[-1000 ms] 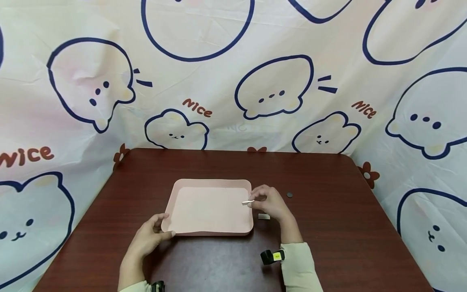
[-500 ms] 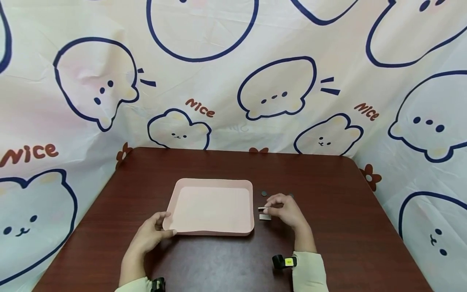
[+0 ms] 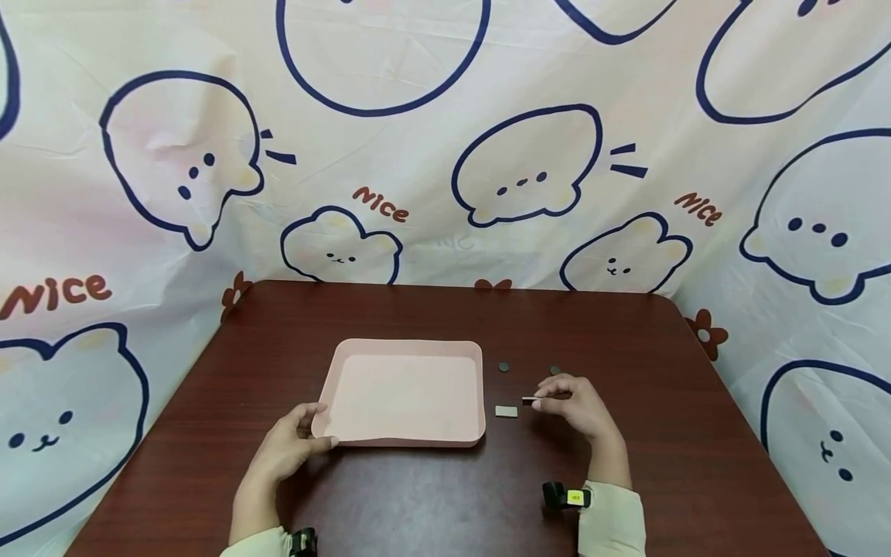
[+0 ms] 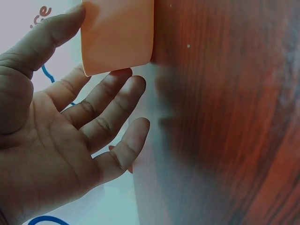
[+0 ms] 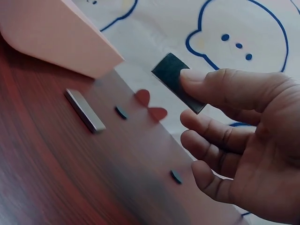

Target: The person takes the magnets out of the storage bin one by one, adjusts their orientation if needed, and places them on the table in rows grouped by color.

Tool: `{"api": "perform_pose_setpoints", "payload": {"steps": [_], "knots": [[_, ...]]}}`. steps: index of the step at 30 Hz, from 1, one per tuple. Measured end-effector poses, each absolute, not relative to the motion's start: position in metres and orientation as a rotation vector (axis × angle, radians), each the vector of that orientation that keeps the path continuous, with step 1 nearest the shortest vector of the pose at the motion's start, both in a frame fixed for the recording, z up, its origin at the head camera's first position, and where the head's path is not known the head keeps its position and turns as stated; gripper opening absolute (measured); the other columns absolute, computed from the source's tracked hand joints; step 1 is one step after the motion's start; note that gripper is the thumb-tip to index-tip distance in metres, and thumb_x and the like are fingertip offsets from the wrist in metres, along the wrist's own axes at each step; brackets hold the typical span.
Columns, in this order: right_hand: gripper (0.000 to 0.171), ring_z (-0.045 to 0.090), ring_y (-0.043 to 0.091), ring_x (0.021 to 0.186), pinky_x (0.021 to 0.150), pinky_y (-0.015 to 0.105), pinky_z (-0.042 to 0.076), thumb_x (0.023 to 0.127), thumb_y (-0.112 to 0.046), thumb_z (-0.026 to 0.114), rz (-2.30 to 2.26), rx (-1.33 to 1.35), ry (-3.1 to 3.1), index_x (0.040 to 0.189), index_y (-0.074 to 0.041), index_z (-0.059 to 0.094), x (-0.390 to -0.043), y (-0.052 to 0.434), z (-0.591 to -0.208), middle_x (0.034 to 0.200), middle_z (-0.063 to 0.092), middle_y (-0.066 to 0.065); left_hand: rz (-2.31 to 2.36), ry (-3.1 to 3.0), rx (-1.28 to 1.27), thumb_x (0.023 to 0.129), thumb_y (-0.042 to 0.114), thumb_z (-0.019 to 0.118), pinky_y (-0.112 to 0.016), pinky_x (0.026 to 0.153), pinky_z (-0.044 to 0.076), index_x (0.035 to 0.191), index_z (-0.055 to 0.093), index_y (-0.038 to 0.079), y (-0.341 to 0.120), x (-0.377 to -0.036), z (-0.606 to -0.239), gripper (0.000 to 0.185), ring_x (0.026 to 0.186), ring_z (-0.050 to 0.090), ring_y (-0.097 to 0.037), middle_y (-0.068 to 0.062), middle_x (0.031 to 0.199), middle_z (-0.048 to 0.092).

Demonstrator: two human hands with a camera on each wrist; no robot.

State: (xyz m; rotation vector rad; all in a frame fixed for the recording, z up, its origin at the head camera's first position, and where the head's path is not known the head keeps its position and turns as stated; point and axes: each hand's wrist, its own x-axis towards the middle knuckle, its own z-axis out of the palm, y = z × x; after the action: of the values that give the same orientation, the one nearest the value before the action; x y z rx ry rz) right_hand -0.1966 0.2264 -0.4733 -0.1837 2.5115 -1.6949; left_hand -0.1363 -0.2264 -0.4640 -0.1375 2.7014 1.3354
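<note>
My left hand (image 3: 285, 449) grips the near-left corner of a shallow pink tray (image 3: 476, 394). In the left wrist view, the thumb lies on the rim and fingertips (image 4: 123, 75) meet the tray's edge. To the right of the tray, my right hand (image 3: 576, 404) pinches a thin rectangular piece (image 5: 171, 75), dark and smooth on its broad face, between thumb and fingers above the table. A similar flat bar (image 3: 506, 411), silvery grey, lies on the table between the tray and this hand.
Two small dark discs lie behind the bar: one disc (image 3: 503, 367) near the tray, another disc (image 3: 554, 370) just beyond my right fingers. The brown wooden table (image 3: 418, 503) backs onto a printed cloth (image 3: 431, 170) with cartoon faces.
My right hand has moved right, from the tray's right rim out over the table, with the rectangular piece still pinched. The disc near the tray has come into sight. My left hand stays on the tray.
</note>
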Motion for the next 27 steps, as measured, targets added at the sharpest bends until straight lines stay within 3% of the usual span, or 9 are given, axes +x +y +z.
{"api": "perform_pose_setpoints", "payload": {"steps": [16, 23, 27], "knots": [[0.018, 0.054, 0.024, 0.088, 0.07, 0.036, 0.047, 0.075, -0.012, 0.078, -1.669, 0.004, 2.559, 0.085, 0.001, 0.071, -0.189, 0.268, -0.482, 0.104, 0.061, 0.014, 1.331, 2.698, -0.153, 0.072, 0.018, 0.08, -0.038, 0.077, 0.04, 0.126, 0.051, 0.001, -0.226, -0.136, -0.465, 0.064, 0.096, 0.053, -0.027, -0.015, 0.109, 0.057], [0.01, 0.054, 0.022, 0.073, 0.065, 0.036, 0.044, 0.078, -0.01, 0.074, -1.502, 0.142, 2.571, 0.083, -0.002, 0.071, -0.185, 0.276, -0.488, 0.084, 0.065, 0.006, 1.334, 2.697, -0.155, 0.072, 0.018, 0.08, -0.04, 0.078, 0.041, 0.126, 0.05, 0.001, -0.226, -0.136, -0.465, 0.064, 0.098, 0.054, -0.028, -0.017, 0.111, 0.057], [0.008, 0.052, 0.021, 0.075, 0.065, 0.035, 0.043, 0.079, -0.01, 0.072, -1.443, 0.17, 2.579, 0.083, -0.003, 0.072, -0.187, 0.277, -0.489, 0.085, 0.064, 0.004, 1.331, 2.697, -0.156, 0.072, 0.018, 0.08, -0.041, 0.078, 0.041, 0.126, 0.05, 0.001, -0.226, -0.137, -0.466, 0.064, 0.1, 0.053, -0.029, -0.018, 0.111, 0.058]]}}
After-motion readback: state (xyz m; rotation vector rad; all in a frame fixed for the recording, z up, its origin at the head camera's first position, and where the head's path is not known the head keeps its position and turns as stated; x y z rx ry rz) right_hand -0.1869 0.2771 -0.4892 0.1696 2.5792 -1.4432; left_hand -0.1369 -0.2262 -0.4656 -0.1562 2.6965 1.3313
